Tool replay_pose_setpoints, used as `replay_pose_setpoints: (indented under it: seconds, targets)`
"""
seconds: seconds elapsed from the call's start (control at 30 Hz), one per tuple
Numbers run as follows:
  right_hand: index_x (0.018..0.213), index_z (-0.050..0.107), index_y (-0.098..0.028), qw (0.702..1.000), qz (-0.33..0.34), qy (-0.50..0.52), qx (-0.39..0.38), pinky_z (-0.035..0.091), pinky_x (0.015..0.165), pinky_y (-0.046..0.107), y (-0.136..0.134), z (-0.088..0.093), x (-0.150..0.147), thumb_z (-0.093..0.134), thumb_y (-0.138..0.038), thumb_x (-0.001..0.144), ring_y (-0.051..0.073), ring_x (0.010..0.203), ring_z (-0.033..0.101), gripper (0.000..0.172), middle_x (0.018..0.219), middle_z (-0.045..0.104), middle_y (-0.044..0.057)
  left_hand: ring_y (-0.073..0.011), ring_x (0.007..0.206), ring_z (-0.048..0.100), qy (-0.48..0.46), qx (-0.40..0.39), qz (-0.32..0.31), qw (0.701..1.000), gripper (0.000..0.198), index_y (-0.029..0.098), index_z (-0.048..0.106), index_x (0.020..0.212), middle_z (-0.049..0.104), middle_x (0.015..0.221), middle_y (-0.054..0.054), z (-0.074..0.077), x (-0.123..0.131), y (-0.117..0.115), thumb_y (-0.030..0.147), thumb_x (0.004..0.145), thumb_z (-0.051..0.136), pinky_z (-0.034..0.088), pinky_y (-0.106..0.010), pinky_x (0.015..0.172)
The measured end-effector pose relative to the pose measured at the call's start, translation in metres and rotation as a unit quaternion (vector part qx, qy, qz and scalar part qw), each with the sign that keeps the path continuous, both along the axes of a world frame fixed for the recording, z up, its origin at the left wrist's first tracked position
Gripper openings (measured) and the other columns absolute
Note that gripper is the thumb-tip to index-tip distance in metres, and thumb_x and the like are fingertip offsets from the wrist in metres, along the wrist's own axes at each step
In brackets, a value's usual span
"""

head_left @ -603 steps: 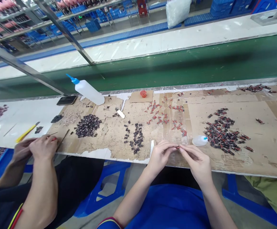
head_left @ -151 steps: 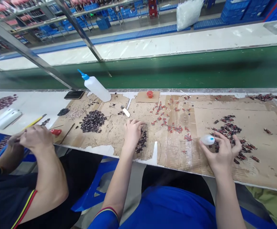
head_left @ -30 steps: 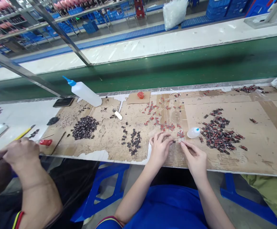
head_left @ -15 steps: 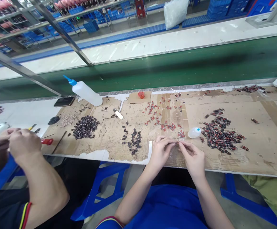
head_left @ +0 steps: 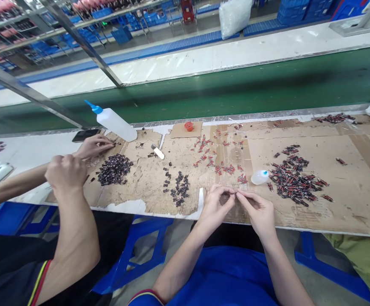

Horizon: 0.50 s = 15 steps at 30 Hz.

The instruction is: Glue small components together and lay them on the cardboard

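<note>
My left hand [head_left: 216, 205] and my right hand [head_left: 258, 209] meet over the near edge of the cardboard [head_left: 331, 216]. Thumb and forefinger of each are pinched together around something tiny between them, too small to name. Just beyond my right hand lies a small white bottle with a blue tip [head_left: 259, 177]. Small red parts [head_left: 228, 169] are scattered past my fingertips. To the right is a large heap of black and red parts [head_left: 295, 178]; a group of small black parts [head_left: 180, 189] lies to the left of my left hand.
At the left, a co-worker's arms [head_left: 76, 204] reach over the table, near a dark heap [head_left: 114, 169]. A large white bottle [head_left: 117, 124], a phone [head_left: 85, 135], a white-handled tool [head_left: 158, 152] and a red cup [head_left: 189, 126] lie farther back. A green belt [head_left: 204, 95] runs behind.
The co-worker's hands have moved right, one now reaching toward the small parts near the large bottle. My hands have shifted only slightly, still pinched together.
</note>
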State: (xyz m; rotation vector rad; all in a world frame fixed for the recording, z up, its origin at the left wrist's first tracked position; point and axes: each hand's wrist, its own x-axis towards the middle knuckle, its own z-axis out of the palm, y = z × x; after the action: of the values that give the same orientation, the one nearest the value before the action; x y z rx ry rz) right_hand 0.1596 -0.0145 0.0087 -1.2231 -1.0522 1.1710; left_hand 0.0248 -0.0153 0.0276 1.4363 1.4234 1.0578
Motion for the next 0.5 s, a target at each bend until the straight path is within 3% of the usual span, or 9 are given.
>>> replay_pose_setpoints:
  seconds: [0.1, 0.2, 0.4, 0.5]
  targets:
    - [0.083, 0.078, -0.020, 0.999, 0.036, -0.011, -0.012, 0.062, 0.072, 0.035, 0.000, -0.001, 0.005, 0.077, -0.044, 0.070, 0.022, 0.074, 0.073, 0.028, 0.083, 0.076, 0.008, -0.0190, 0.095, 0.060, -0.008, -0.016, -0.006, 1.000, 0.008, 0.020, 0.068, 0.086, 0.066, 0.091, -0.004, 0.002, 0.000, -0.002, 0.017, 0.082, 0.062, 0.048, -0.033, 0.090]
    - [0.089, 0.076, -0.019, 0.999, 0.028, -0.012, -0.010, 0.061, 0.067, 0.032, -0.001, -0.001, 0.007, 0.077, -0.045, 0.070, 0.019, 0.067, 0.070, 0.032, 0.077, 0.074, 0.007, -0.0191, 0.095, 0.059, -0.010, -0.022, -0.013, 1.000, 0.008, 0.020, 0.067, 0.087, 0.064, 0.092, -0.004, 0.003, 0.000, -0.003, 0.018, 0.082, 0.061, 0.047, -0.033, 0.090]
    - [0.084, 0.075, -0.022, 0.993, 0.030, -0.077, 0.081, 0.057, 0.063, 0.028, -0.008, 0.008, 0.009, 0.069, -0.036, 0.080, 0.016, 0.068, 0.066, 0.017, 0.076, 0.069, 0.005, -0.0188, 0.095, 0.059, -0.011, -0.032, -0.026, 0.999, 0.009, 0.020, 0.066, 0.090, 0.062, 0.095, -0.005, 0.008, 0.008, -0.007, 0.018, 0.084, 0.059, 0.047, -0.033, 0.090]
    - [0.082, 0.075, -0.022, 0.984, 0.034, -0.121, 0.129, 0.056, 0.060, 0.028, -0.010, 0.010, 0.022, 0.066, -0.030, 0.082, 0.017, 0.069, 0.066, 0.012, 0.074, 0.069, 0.004, -0.0199, 0.100, 0.058, 0.001, -0.006, -0.065, 0.998, 0.009, 0.021, 0.065, 0.091, 0.065, 0.095, -0.005, 0.014, 0.012, -0.007, 0.019, 0.087, 0.058, 0.046, -0.034, 0.093]
